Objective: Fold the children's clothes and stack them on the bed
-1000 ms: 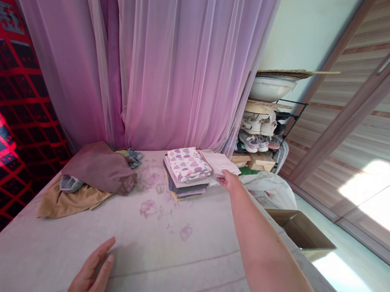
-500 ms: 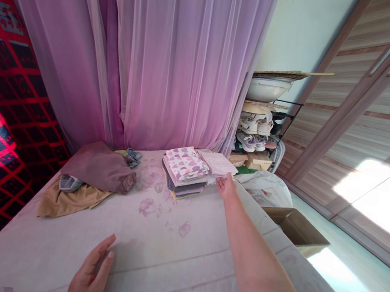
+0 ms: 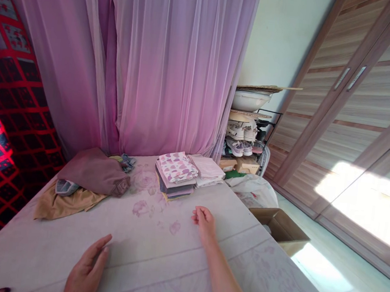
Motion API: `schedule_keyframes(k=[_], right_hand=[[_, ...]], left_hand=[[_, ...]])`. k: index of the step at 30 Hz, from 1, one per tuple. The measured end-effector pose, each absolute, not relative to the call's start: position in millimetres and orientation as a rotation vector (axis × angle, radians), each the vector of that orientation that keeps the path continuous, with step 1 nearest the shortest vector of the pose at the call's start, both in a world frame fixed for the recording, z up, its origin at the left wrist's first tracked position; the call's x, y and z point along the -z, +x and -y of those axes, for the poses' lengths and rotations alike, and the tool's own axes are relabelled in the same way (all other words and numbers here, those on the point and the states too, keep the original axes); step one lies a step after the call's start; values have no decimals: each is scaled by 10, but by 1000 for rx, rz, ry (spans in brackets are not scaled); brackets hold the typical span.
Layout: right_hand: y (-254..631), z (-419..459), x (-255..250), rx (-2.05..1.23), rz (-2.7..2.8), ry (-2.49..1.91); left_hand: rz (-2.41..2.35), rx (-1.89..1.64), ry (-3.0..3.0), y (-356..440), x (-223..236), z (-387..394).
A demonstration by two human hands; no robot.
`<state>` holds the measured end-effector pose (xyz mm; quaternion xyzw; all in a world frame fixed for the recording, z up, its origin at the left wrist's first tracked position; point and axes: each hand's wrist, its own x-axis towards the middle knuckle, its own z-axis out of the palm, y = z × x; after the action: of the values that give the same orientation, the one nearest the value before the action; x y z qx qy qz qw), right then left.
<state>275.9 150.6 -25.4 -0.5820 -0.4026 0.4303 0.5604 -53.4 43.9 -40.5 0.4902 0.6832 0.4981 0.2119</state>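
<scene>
**Pink heart-print folded stack (image 3: 176, 169) lay nearer my right hand (image 3: 203, 222)**

On the floral mattress (image 3: 155, 258), my empty right hand rested open, the stack far and left of it, long axis running left to right. My left hand (image 3: 86, 267) lay open, farther off, holding nothing.

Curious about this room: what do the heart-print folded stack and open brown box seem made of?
The white heart-print folded stack looks like soft matte cloth, given its rounded folds. The open brown box looks like cardboard, with bent flaps.

Head-worn camera looks forward and down over a bed (image 3: 169, 255)
Single view from close above its near edge, facing a pink curtain (image 3: 168, 69), wardrobe doors (image 3: 349, 134) at right.
</scene>
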Motion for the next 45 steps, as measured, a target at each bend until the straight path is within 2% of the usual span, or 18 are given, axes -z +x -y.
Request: schedule_keyframes(k=[13, 18, 25, 28, 32, 39, 45], right_hand=[[2128, -1102, 291, -1132, 1009, -1238], [2251, -1141, 286, -1101, 846, -1186], [2255, -1179, 301, -1070, 893, -1230], [2231, -1181, 336, -1047, 968, -1267], [2232, -1187, 380, -1008, 1062, -1307], [2225, -1173, 353, -948, 1185, -1350], [2227, -1162, 308, -916, 1286, -1377]], left_hand=[[-1898, -1345, 1431, -476, 369, -463], [-2007, -996, 1598, -627, 282, -604], [-2275, -455, 2061, -629, -123, -1121], [-2369, -203, 2065, -489, -258, -1346], [-2404, -37, 2033, -377, -278, -1601], [-2434, -47, 2122, -528, -225, -1832], [-2411, -207, 2242, -533, -467, -1761]])
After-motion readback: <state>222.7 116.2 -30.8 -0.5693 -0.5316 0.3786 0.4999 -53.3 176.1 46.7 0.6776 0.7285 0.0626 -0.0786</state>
